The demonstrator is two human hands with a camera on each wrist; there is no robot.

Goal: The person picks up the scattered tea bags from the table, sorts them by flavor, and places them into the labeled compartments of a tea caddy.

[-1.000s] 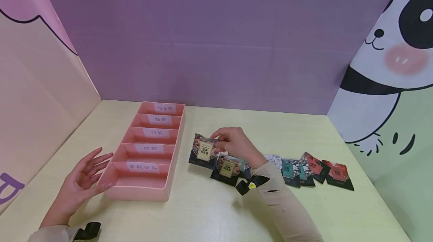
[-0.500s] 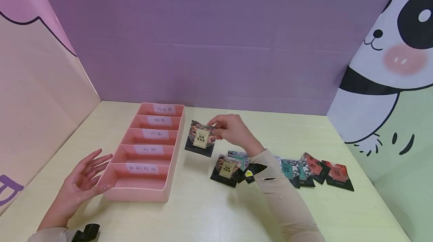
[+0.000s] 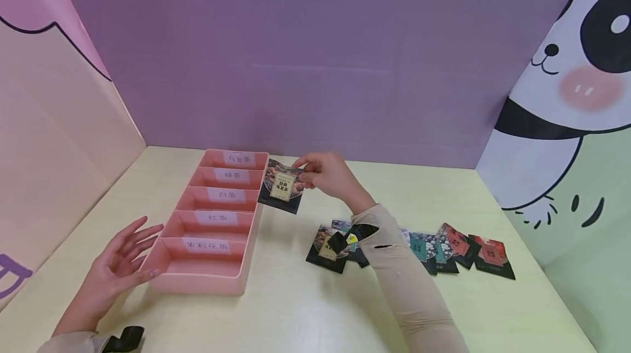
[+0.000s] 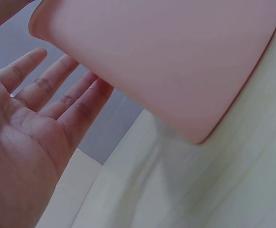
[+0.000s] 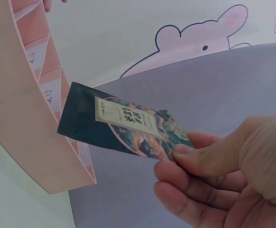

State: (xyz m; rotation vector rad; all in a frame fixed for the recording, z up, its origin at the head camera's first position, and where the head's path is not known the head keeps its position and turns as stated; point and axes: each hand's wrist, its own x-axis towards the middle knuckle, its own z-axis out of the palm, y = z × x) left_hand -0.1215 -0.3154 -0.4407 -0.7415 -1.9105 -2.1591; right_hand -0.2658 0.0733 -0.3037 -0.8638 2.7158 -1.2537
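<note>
My right hand [image 3: 331,177] pinches a dark tea sachet [image 3: 282,185] with a cream label by its right edge, raised above the table beside the far right side of a pink compartment box [image 3: 250,254]. In the right wrist view, thumb and fingertips grip one end of the sachet [image 5: 123,126], and the rest sticks out toward the box wall [image 5: 42,118]. At the box's near left corner my left hand [image 3: 115,271] is spread, fingers relaxed, holding nothing. The left wrist view shows its fingers [image 4: 80,102] beside the pink wall; whether they touch it I cannot tell.
Another cream-labelled sachet [image 3: 325,249] lies on the table under the right forearm, overlapping a teal-labelled one. Teal-labelled sachets [image 3: 423,251] and red-labelled sachets [image 3: 495,257] lie to the right. White handwritten labels [image 3: 239,158] mark the box's compartments. A purple backdrop [image 3: 315,68] stands behind.
My right hand has lifted the sachet off the table and carried it left and away from me, up to the box's right rim. The left hand has stayed in place.
</note>
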